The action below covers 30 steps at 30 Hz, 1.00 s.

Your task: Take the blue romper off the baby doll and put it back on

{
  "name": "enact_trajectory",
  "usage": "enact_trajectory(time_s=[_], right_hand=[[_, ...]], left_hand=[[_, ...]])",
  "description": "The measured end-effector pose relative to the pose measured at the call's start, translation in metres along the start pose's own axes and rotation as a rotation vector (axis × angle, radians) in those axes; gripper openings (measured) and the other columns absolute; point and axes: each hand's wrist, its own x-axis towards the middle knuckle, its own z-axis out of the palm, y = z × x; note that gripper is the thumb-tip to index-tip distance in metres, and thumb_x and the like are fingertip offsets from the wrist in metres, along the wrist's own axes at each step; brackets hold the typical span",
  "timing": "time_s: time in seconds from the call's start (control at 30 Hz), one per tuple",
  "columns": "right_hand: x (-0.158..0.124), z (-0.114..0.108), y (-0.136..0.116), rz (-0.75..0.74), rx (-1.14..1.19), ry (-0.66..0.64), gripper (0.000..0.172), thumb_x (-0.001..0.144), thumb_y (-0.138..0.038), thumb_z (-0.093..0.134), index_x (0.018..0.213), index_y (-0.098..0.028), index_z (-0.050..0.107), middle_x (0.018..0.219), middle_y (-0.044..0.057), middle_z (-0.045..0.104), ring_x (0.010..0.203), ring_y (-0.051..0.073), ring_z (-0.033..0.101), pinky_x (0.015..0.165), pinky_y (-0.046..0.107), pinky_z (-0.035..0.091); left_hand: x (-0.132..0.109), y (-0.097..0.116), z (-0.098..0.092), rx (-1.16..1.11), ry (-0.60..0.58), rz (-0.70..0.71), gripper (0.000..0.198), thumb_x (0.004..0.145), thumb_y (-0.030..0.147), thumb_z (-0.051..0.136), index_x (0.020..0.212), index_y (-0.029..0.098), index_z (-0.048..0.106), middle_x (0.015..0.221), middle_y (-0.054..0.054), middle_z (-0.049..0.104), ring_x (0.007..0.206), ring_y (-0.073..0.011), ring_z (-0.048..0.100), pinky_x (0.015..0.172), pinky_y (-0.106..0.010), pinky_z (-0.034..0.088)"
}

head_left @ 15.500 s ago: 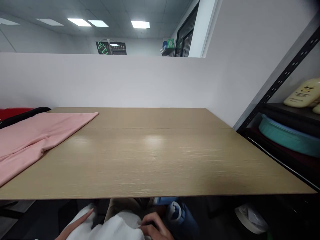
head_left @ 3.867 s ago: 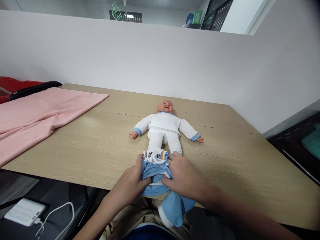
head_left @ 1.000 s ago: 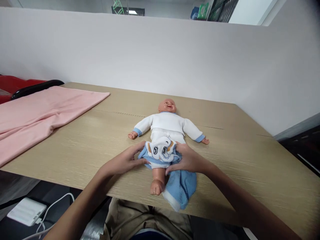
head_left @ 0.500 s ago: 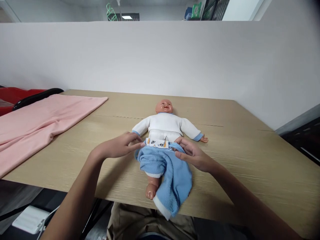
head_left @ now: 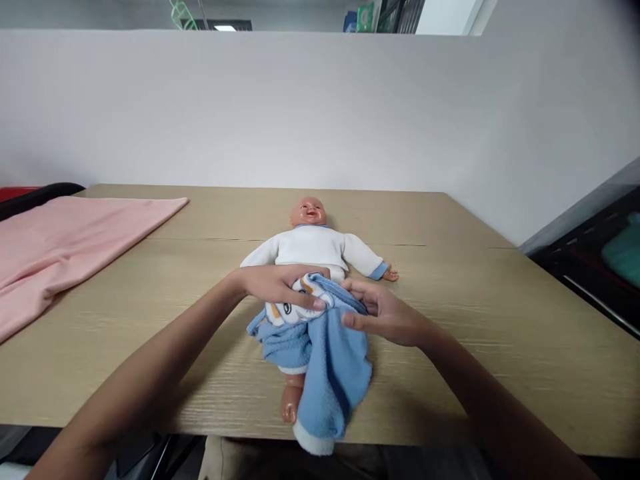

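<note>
A baby doll in a white top lies on its back on the wooden table, head away from me. Blue fleece trousers with an elephant patch cover its lower half; one bare foot sticks out below, and one trouser leg hangs empty over the table's front edge. My left hand is closed on the waistband at the doll's belly, thumb on the patch. At the doll's right-side hip my right hand grips the trousers' edge.
A pink cloth is spread over the table's left part, with a black and red chair behind it. A white partition wall runs along the far edge. Dark metal shelving with a teal item stands at the right.
Since a second ago both hands have drawn the waistband higher, up to the doll's belly. My left hand has shifted from the doll's side onto the middle of the waistband. The view has swung slightly right.
</note>
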Motion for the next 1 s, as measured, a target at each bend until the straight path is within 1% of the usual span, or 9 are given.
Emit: enact_trajectory(time_s=[0.07, 0.13, 0.3, 0.4, 0.6, 0.7, 0.8, 0.9, 1.0], right_hand=[[-0.003, -0.002, -0.003, 0.059, -0.106, -0.049, 0.041, 0.094, -0.053, 0.082, 0.117, -0.021, 0.072, 0.112, 0.003, 0.073, 0.109, 0.024, 0.069, 0.097, 0.036, 0.057], [-0.005, -0.002, -0.004, 0.044, -0.196, -0.057, 0.037, 0.095, -0.053, 0.081, 0.113, -0.021, 0.078, 0.12, 0.005, 0.075, 0.115, 0.027, 0.069, 0.103, 0.04, 0.057], [-0.005, 0.0, -0.003, 0.046, -0.079, 0.035, 0.049, 0.104, -0.06, 0.065, 0.137, -0.026, 0.075, 0.122, 0.005, 0.077, 0.116, 0.026, 0.071, 0.101, 0.04, 0.059], [-0.005, -0.001, -0.006, 0.057, -0.086, -0.011, 0.052, 0.101, -0.057, 0.07, 0.143, -0.026, 0.072, 0.123, 0.006, 0.077, 0.116, 0.026, 0.071, 0.099, 0.038, 0.06], [-0.012, -0.004, -0.012, 0.048, -0.177, -0.215, 0.03, 0.09, -0.047, 0.086, 0.105, -0.021, 0.082, 0.102, 0.001, 0.077, 0.097, 0.023, 0.071, 0.092, 0.034, 0.06], [-0.013, -0.005, -0.006, -0.003, -0.017, -0.145, 0.033, 0.093, -0.048, 0.084, 0.114, -0.023, 0.082, 0.106, 0.002, 0.076, 0.101, 0.022, 0.071, 0.096, 0.034, 0.059], [-0.012, -0.005, 0.002, 0.023, 0.15, -0.071, 0.04, 0.095, -0.052, 0.083, 0.125, -0.026, 0.079, 0.106, 0.001, 0.077, 0.102, 0.019, 0.072, 0.097, 0.032, 0.058], [-0.01, -0.001, 0.007, 0.08, 0.209, -0.122, 0.04, 0.095, -0.051, 0.083, 0.123, -0.023, 0.079, 0.104, 0.002, 0.076, 0.095, 0.016, 0.071, 0.087, 0.027, 0.059], [-0.008, 0.007, 0.011, 0.089, 0.31, -0.242, 0.048, 0.092, -0.049, 0.086, 0.126, -0.017, 0.076, 0.099, 0.004, 0.077, 0.083, 0.014, 0.071, 0.075, 0.024, 0.059]], left_hand=[[0.0, -0.007, 0.001, -0.042, 0.104, 0.01, 0.022, 0.101, 0.042, 0.071, 0.105, 0.021, 0.064, 0.085, 0.002, 0.064, 0.078, -0.0163, 0.058, 0.07, -0.026, 0.048], [0.001, -0.013, 0.003, -0.093, 0.106, 0.019, 0.025, 0.1, 0.043, 0.073, 0.109, 0.021, 0.068, 0.093, 0.0, 0.07, 0.085, -0.0181, 0.064, 0.076, -0.027, 0.053], [0.001, -0.018, 0.006, -0.179, -0.141, 0.005, 0.032, 0.081, 0.04, 0.093, 0.104, 0.021, 0.08, 0.109, -0.004, 0.084, 0.103, -0.0296, 0.078, 0.092, -0.038, 0.064], [-0.003, -0.019, 0.005, -0.181, -0.201, -0.036, 0.026, 0.085, 0.036, 0.089, 0.104, 0.02, 0.083, 0.106, -0.004, 0.086, 0.097, -0.0293, 0.08, 0.09, -0.038, 0.067], [-0.007, -0.022, 0.003, -0.3, -0.156, 0.006, 0.028, 0.088, 0.038, 0.088, 0.11, 0.022, 0.084, 0.121, -0.006, 0.084, 0.116, -0.0312, 0.078, 0.107, -0.041, 0.064], [-0.008, -0.024, 0.005, -0.334, -0.163, -0.027, 0.031, 0.09, 0.047, 0.086, 0.107, 0.022, 0.083, 0.11, -0.005, 0.085, 0.104, -0.0281, 0.08, 0.097, -0.038, 0.066], [-0.01, -0.026, 0.005, -0.427, -0.25, -0.056, 0.046, 0.078, 0.058, 0.094, 0.101, 0.02, 0.082, 0.092, -0.005, 0.084, 0.083, -0.0272, 0.078, 0.078, -0.036, 0.068], [-0.011, -0.032, 0.004, -0.448, -0.336, -0.019, 0.054, 0.067, 0.056, 0.101, 0.099, 0.017, 0.082, 0.088, -0.006, 0.082, 0.081, -0.0278, 0.076, 0.074, -0.036, 0.068], [-0.009, -0.042, 0.005, -0.415, -0.271, 0.081, 0.047, 0.073, 0.053, 0.098, 0.095, 0.015, 0.081, 0.089, -0.006, 0.081, 0.086, -0.0243, 0.075, 0.081, -0.031, 0.067]])
